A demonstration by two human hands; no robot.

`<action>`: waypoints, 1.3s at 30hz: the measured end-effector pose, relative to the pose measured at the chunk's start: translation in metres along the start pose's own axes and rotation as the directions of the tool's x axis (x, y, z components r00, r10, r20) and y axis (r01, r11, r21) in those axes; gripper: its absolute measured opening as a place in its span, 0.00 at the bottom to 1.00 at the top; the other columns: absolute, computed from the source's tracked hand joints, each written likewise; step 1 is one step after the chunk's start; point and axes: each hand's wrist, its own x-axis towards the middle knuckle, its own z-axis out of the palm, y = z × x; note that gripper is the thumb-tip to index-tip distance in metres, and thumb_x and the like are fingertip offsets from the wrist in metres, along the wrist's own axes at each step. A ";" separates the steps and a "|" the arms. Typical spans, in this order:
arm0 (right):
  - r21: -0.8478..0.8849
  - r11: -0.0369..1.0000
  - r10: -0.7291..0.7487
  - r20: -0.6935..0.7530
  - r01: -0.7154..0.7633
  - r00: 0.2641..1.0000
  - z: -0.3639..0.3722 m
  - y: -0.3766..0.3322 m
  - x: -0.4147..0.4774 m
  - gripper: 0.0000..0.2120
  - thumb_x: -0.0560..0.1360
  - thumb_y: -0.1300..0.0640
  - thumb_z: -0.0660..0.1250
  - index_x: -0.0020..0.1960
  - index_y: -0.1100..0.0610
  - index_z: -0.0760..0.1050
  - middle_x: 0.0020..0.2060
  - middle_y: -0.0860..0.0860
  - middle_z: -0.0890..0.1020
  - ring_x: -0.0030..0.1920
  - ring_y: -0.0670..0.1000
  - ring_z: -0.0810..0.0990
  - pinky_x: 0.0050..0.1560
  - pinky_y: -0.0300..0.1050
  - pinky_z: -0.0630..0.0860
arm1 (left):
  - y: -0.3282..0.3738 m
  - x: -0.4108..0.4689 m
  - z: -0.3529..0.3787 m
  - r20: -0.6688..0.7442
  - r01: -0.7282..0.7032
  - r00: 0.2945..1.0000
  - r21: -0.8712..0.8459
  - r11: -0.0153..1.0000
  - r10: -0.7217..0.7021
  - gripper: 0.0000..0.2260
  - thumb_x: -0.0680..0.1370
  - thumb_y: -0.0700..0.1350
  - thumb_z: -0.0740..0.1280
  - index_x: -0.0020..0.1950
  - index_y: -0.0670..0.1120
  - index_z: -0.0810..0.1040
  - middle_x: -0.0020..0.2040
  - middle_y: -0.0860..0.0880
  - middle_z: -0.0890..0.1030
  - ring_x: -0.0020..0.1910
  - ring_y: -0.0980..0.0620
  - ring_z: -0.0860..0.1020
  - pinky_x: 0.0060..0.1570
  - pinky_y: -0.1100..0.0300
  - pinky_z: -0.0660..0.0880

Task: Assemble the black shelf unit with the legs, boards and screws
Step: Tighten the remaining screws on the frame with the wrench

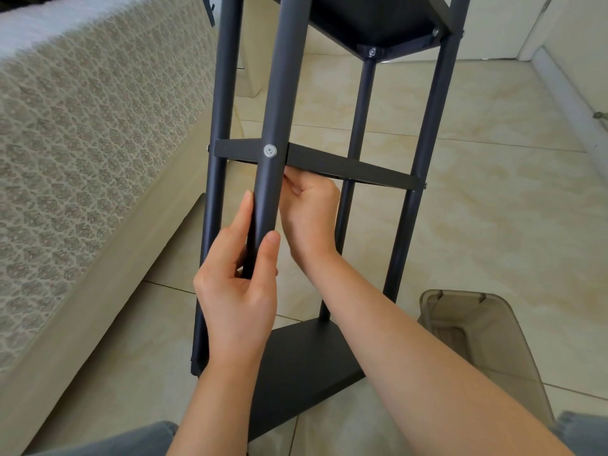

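The black shelf unit stands in front of me on the tiled floor. Its nearest leg (278, 93) runs down the middle of the view, with a silver screw (269, 151) through it into the middle board (348, 167). My left hand (240, 291) grips this leg below the screw, thumb on the front and fingers behind. Just under the middle board, my right hand (309, 212) reaches behind the same leg with its fingers curled; what they touch is hidden. The bottom board (302, 363) lies low. An upper board (371, 21) shows its screws from below.
A bed with a patterned mattress side (92, 133) and beige frame runs along the left. A translucent brown plastic bin (477, 340) stands at the right, close to my right forearm. Beige floor tiles (493, 209) spread to the right, and a white wall base sits far right.
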 end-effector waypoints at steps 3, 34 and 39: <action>-0.023 0.999 -0.029 -0.001 0.029 1.000 -0.003 0.000 0.001 0.10 0.79 0.61 0.67 0.41 0.63 0.82 0.34 0.56 0.83 0.38 0.56 0.82 0.44 0.57 0.79 | 0.001 0.000 0.000 0.005 0.000 1.000 0.000 1.000 0.000 0.22 0.80 0.53 0.67 0.73 0.62 0.71 0.46 0.48 0.82 0.38 0.48 0.79 0.38 0.43 0.80; -0.408 0.822 0.414 -0.050 -0.397 0.909 -0.170 -0.015 0.069 0.06 0.76 0.60 0.69 0.49 0.61 0.83 0.42 0.50 0.79 0.44 0.49 0.75 0.43 0.34 0.69 | 0.011 -0.018 -0.012 -0.054 -0.062 0.996 0.040 0.997 0.064 0.22 0.76 0.54 0.71 0.69 0.58 0.73 0.55 0.75 0.76 0.55 0.66 0.80 0.53 0.71 0.77; -0.281 0.848 0.466 -0.006 -0.449 0.885 -0.171 -0.024 0.089 0.05 0.75 0.61 0.69 0.44 0.56 0.83 0.58 0.52 0.80 0.62 0.53 0.74 0.70 0.55 0.68 | 0.006 -0.019 -0.018 -0.052 -0.083 0.995 0.076 0.994 0.087 0.20 0.78 0.56 0.70 0.68 0.57 0.72 0.55 0.78 0.75 0.53 0.69 0.80 0.51 0.73 0.77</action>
